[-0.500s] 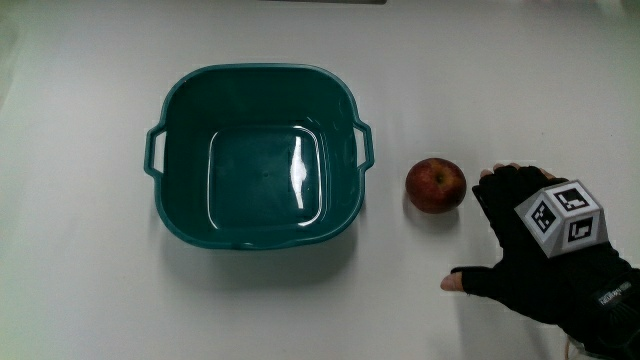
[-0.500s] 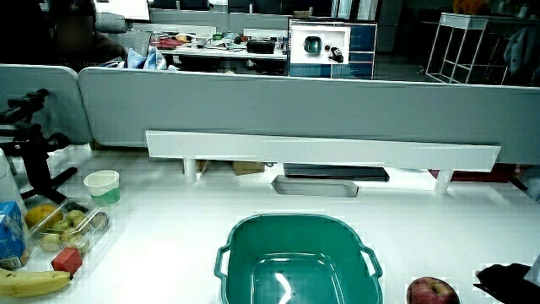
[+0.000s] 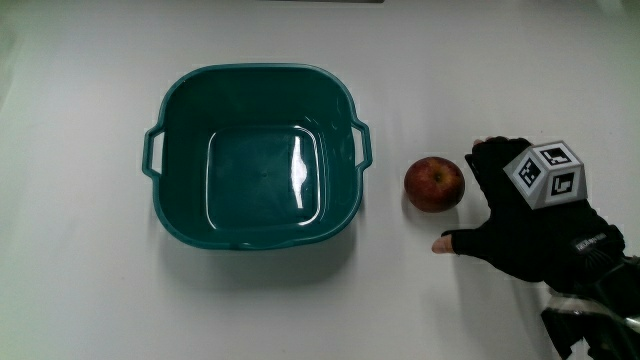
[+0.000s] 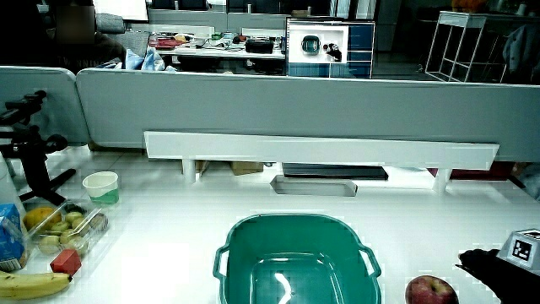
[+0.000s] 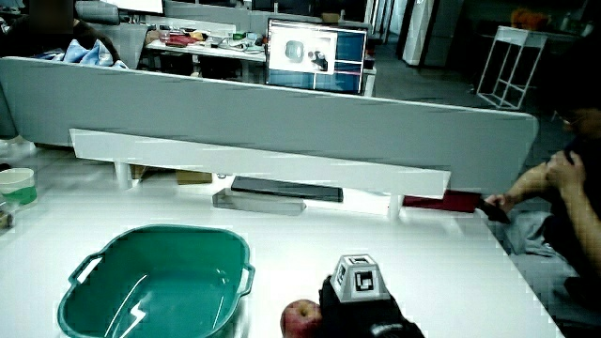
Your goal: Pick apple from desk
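Your hand sits just beside the apple, low over the white table, with its fingers spread loosely and nothing held in them. The fingertips reach alongside the apple, on the side away from the basin, and the thumb points out across the table a little nearer to you than the fruit. You can see a thin strip of table between the glove and the apple in the main view, so they are close but apart. The patterned cube rides on the back of your hand, tilted.

The apple is red with a darker patch around the stem, and it rests on the table between your hand and the green basin. The basin is square with rounded corners and a handle on two sides; it holds nothing solid, only a glare on its bottom. The apple lies near the basin's closer handle, not touching it.

In a side view your hand shows beside the apple, the cube on top. In a side view a paper cup, a banana and a clear tray of fruit lie well apart from the basin.
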`<state>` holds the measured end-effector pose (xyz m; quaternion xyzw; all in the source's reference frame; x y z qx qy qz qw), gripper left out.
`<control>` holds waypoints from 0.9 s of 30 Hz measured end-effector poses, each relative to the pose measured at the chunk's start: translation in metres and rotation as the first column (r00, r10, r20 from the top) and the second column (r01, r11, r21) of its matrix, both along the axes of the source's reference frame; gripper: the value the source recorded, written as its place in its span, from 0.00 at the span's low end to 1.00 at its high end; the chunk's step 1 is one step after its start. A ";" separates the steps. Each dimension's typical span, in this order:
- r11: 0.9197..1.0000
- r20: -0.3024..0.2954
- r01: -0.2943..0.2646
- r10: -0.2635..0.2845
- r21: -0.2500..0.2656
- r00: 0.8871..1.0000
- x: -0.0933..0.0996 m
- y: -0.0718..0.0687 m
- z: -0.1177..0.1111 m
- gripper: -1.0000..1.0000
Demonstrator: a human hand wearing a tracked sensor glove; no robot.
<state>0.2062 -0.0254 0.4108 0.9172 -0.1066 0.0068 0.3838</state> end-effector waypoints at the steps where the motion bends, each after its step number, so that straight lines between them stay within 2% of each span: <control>1: 1.000 0.016 -0.006 0.006 0.005 1.000 -0.002 -0.002 -0.001 0.50; 2: 1.000 0.028 -0.005 0.006 -0.012 1.000 -0.002 -0.004 0.002 0.50; 4: 1.000 0.011 -0.014 0.014 -0.005 1.000 -0.001 -0.008 0.010 0.50; 7: 0.999 0.041 -0.014 0.015 -0.029 0.999 -0.004 -0.014 0.017 0.50; 8: 0.999 0.022 -0.031 0.031 -0.025 0.999 -0.003 -0.017 0.024 0.50; 12: 0.997 0.040 -0.028 0.031 -0.073 0.999 -0.008 -0.025 0.032 0.50; 15: 0.997 0.037 -0.031 0.033 -0.069 0.999 -0.011 -0.031 0.038 0.50; 18: 0.994 0.043 -0.034 0.039 -0.102 0.998 -0.014 -0.033 0.044 0.50; 23: 0.993 0.026 -0.038 0.041 -0.111 0.999 -0.017 -0.036 0.054 0.50; 27: 0.992 0.036 -0.038 0.042 -0.122 0.998 -0.020 -0.036 0.054 0.50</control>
